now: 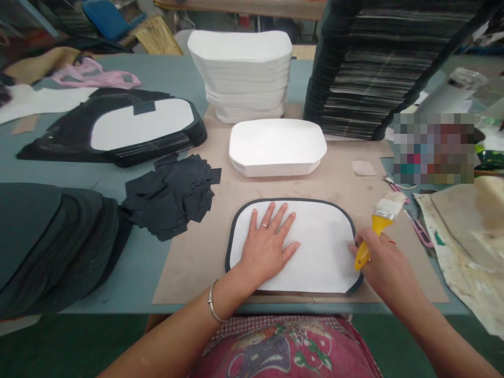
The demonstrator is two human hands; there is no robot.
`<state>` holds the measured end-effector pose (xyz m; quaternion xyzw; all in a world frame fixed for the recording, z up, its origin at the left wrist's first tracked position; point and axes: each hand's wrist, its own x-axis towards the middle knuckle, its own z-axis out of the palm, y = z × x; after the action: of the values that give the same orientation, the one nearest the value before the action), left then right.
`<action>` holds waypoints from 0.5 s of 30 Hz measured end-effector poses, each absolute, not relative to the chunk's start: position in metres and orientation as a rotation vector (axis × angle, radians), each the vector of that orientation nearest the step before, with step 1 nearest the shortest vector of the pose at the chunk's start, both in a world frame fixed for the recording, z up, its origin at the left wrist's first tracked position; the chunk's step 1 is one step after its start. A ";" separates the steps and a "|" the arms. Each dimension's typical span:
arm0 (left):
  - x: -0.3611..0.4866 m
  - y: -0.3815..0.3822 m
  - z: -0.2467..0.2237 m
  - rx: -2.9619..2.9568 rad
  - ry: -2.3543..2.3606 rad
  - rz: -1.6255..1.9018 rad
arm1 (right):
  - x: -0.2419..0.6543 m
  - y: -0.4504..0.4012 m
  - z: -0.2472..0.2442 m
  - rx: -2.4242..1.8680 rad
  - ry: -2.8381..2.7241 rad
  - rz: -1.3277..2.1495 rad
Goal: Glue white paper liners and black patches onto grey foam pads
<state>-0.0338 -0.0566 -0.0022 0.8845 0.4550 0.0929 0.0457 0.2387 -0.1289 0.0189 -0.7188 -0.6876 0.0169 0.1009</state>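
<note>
Across a blue-green table (136, 286), just beyond a pink patterned apron (291, 346), a brown sheet (197, 252). Flat on it near the front edge, a white panel (315, 247) with rounded corners and a dark margin along most of its outline. On the panel's left half, palm down with fingers spread wide, the left hand (265, 249), ringed. At the panel's right edge, the right hand (388, 262), closed around the yellow handle of a brush (368, 247), pale bristles up and away from the panel. To the left, layered dark sheets (39, 241); to the right, a stained cloth (464, 220). Farther in, a heap of small dark pieces (173, 197) and, beside the middle, a low white stack (275, 152). Left of that, dark layers under a white shape (144, 123). Behind, a tall white stack (246, 73) and, at right, a taller black stack (374, 68). Beyond the table, a blue object (104, 18), blurred.
</note>
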 end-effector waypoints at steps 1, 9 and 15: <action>-0.035 -0.057 -0.002 2.706 1.391 0.291 | 0.231 -0.123 0.020 -2.080 -2.066 -0.005; -0.035 -0.056 0.001 2.665 1.398 0.270 | 0.160 -0.060 0.004 -1.513 -2.281 0.204; -0.035 -0.056 0.001 2.641 1.391 0.277 | 0.169 -0.058 0.009 -1.493 -2.310 0.209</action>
<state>-0.0350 -0.0558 0.0005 0.8787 0.4629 0.0920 0.0720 0.1686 -0.0576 0.0090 -0.5314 -0.8220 0.0744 0.1905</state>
